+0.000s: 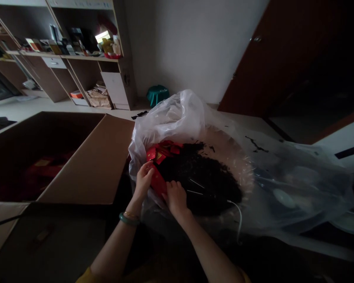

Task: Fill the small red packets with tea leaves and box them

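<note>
A flat red packet (158, 181) is held at a slant between my two hands. My left hand (144, 177), with a green bangle and a gold bracelet at the wrist, pinches its upper left end. My right hand (176, 197) grips the lower right end, its fingers partly covering the packet. Just beyond lie several small red packets (164, 151) in a pile. Beside them, a heap of dark loose leaves (208, 177), looking like tea, fills much of a round, plastic-lined tray (242, 157). A dark object with two bright edges lies on the heap, too dim to name.
To the left stands an open cardboard box (90, 169) with red packaging (44, 167) inside. Clear plastic sheeting (183, 110) bunches around the tray. A white cable (240, 220) hangs over its near edge. Behind are a shelf unit (115, 88), a green bin (157, 95) and a door (262, 67).
</note>
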A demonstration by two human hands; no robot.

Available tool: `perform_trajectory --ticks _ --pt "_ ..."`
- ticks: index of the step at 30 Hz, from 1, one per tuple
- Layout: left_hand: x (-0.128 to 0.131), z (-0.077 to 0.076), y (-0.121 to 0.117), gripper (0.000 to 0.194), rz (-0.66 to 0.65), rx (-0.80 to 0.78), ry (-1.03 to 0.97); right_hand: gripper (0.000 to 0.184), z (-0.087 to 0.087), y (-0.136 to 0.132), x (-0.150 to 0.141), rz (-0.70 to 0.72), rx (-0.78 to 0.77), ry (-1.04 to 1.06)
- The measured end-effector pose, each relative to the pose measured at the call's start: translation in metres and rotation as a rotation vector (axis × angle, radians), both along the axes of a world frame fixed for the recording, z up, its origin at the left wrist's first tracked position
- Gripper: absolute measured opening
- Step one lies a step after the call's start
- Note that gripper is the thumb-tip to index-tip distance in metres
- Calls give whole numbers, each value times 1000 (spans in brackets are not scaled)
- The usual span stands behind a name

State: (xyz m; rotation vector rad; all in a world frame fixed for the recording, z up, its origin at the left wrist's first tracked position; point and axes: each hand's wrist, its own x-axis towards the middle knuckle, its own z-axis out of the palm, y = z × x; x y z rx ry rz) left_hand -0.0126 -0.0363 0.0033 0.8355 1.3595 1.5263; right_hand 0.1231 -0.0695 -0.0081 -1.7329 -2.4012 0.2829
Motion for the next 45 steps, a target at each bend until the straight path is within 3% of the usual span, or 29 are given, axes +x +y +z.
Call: perform_trajectory --ticks 2,9,13,17,19,22,25,29,32,38,45 --pt "-1 -3 1 45 -9 10 53 17 0 -2 1 -15 -30 5" --pt "-4 -15 2 37 -20 71 233 28 8 -6 0 -14 -123 12" --pt "-8 -13 -1 37 -33 75 273 17 14 -1 -1 47 -152 -4" --pt "-9 -9 -5 36 -142 127 385 16 6 5 9 115 -134 23" --pt "-9 -7 -8 36 -241 156 508 19 -1 10 17 146 -48 110" --pt "-8 -2 -12 30 -385 248 762 25 -5 17 30 200 223 359" --pt "-1 3 -16 17 -355 324 885 26 3 24 40 192 502 609" --pt "20 7 -19 17 -192 249 726 33 19 26 47 78 774 669" --pt "36 8 -19 17 -154 192 572 41 21 24 48 87 854 597" --pt "54 7 -20 21 -118 120 386 51 11 21 50 80 873 564" --pt "59 5 -24 26 -119 83 314 35 1 21 55 44 770 654"
